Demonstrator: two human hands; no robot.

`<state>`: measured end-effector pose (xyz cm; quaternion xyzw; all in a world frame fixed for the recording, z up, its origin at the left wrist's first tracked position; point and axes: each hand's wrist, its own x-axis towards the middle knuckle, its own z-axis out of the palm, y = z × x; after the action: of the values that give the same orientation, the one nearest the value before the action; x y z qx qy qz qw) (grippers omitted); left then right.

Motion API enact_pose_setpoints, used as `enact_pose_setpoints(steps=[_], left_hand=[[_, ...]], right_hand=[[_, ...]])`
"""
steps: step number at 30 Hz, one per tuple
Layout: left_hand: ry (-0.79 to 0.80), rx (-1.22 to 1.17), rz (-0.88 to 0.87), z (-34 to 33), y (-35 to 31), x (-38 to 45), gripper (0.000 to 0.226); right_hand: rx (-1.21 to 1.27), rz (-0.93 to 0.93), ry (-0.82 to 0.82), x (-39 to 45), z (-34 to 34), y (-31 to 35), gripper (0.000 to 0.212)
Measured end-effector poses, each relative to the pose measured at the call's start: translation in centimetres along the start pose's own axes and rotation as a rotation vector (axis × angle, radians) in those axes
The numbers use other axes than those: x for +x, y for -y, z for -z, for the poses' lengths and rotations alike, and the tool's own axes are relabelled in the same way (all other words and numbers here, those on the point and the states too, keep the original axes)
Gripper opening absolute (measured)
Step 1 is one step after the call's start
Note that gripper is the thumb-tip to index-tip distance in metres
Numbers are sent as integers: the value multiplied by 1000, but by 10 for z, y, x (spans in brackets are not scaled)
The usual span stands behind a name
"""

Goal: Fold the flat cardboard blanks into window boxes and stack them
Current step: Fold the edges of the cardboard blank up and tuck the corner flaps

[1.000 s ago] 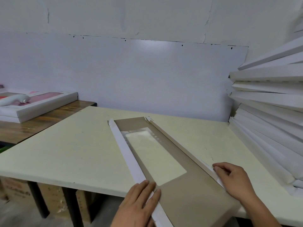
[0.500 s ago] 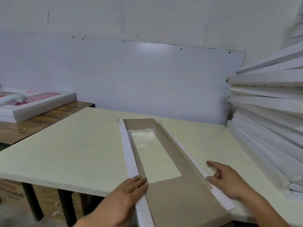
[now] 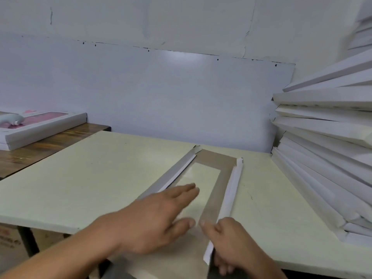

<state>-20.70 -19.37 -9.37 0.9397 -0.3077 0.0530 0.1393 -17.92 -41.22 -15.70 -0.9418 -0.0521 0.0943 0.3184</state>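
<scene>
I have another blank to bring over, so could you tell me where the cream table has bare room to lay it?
The widest bare patch on the cream table lies left of the cardboard blank, reaching its left edge by the wooden table. A narrower strip runs between the blank and the stack of folded boxes. The near middle is crowded: left hand and right hand are on the blank.

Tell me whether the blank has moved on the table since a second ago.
Yes. The blank has turned: its far end now points toward the box stack on the right, away from the wooden table.
</scene>
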Motion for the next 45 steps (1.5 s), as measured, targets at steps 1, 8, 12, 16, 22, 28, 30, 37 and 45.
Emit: enact_pose_setpoints(steps=[1,8,12,16,22,28,30,37,45], left_hand=[[-23,67,-9,-11,-13,-7,77],[-8,350,121,-74,-28,-13,46],[45,273,-112,-55,16,-28,24],[140,231,-318,-40,48,-24,40],[91,19,-181,-40,32,-28,36],[-12,-18,-186,-44,9,-38,67],[78,165,-416,-24,15,-33,38],[96,360,-53,-1,66,-12,29],[75,381,204,-76,44,20,69]], right_hand=[[111,-11,18,-1,-5,8,71],[663,3,463,-12,-21,31,43],[78,196,402,0,4,9,35],[-663,314,-12,30,46,-21,36],[-504,531,-40,64,60,-62,38],[-397,569,-82,55,64,-74,27],[-428,577,-79,53,73,-78,10],[-310,457,-23,49,82,-93,30],[-279,316,-118,69,33,-83,35]])
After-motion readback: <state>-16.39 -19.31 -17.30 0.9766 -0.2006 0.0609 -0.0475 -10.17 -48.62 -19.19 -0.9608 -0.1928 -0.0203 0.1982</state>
